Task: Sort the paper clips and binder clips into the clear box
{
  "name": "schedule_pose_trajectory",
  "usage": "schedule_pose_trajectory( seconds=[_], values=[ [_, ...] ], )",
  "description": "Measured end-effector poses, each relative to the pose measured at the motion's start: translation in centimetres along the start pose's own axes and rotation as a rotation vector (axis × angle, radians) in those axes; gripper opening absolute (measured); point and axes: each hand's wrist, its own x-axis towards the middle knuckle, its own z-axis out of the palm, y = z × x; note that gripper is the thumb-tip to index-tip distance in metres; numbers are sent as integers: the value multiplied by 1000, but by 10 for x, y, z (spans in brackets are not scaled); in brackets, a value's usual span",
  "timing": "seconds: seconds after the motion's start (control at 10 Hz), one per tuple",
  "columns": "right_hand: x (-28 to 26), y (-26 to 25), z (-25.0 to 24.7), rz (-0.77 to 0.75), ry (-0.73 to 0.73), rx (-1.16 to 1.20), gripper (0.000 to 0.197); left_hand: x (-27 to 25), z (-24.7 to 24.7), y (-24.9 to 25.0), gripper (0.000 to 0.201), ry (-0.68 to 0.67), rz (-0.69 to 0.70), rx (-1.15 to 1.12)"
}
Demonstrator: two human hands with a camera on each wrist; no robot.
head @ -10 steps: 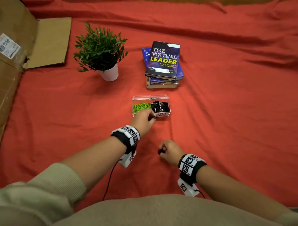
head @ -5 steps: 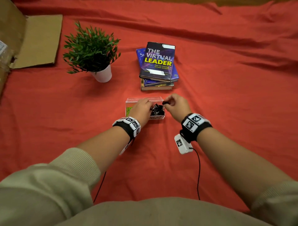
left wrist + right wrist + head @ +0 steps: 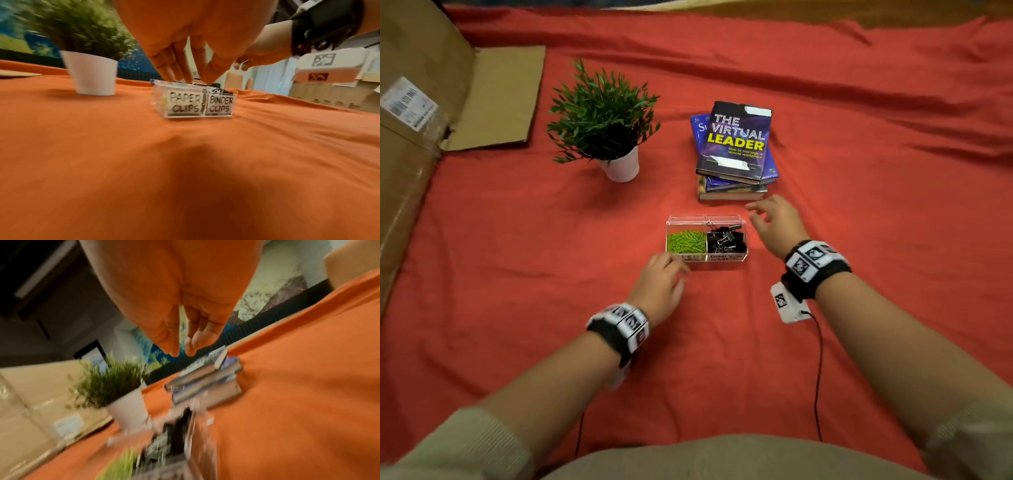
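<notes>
- Head view: the fingers (image 3: 676, 265) of the left hand (image 3: 661, 287) lie loose and slightly spread at the near left corner of the clear box (image 3: 707, 257), gripping nothing; whether they touch it cannot be told.
- The right hand (image 3: 774, 222) hovers just right of the box, its fingers spread apart and empty.
- The box sits on the red cloth (image 3: 859, 274) in front of a stack of books (image 3: 734, 150); its left compartment holds green paper clips (image 3: 686, 241), its right one black binder clips (image 3: 724, 237).
- A potted plant (image 3: 606, 120) stands well left of the books, with cardboard (image 3: 421, 120) at the far left.
- Left wrist view: the left fingers (image 3: 174, 65) hang straight and close together above the box (image 3: 194, 104), whose front reads "PAPER CLIPS" and "BINDER CLIPS".
- Right wrist view: blurred; the right fingers (image 3: 197, 334) point down, relaxed, thumb apart from them, nothing held, above the books (image 3: 205, 382).
</notes>
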Motion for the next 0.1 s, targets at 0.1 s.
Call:
schedule_pose_trajectory(
  seconds=[0.1],
  values=[
    [-5,5,-60,-8,57,-83,18,-80,-13,-32,26,-10,-148,-24]
  ],
)
